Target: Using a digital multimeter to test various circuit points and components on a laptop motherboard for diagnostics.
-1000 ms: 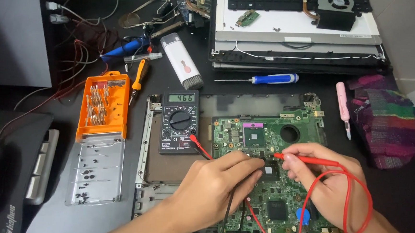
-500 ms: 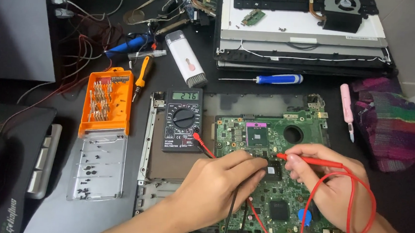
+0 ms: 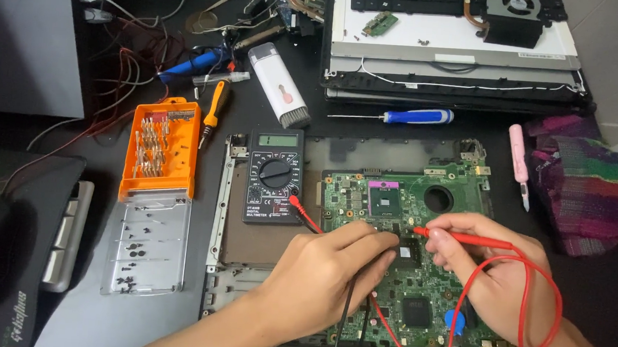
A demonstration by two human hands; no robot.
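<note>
Holding screwdriver bits, orange bit case (image 3: pixel 160 146) lies open beside multimeter (image 3: pixel 274 177).

On the dark worktop (image 3: pixel 258 70), the left hand (image 3: pixel 324 274) and right hand (image 3: pixel 503 278) rest over a green circuit board (image 3: pixel 424 273). The right hand's grip pinches a red probe (image 3: pixel 462 238), tip on the board. A black multimeter (image 3: pixel 274 176) lies just left, beside an orange bit case (image 3: pixel 162 147).

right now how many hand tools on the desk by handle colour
blue screwdriver: 1
orange screwdriver: 1
pink tool: 1
red probe, in the right hand: 1
total: 4
The left hand hides whatever it holds.
</note>
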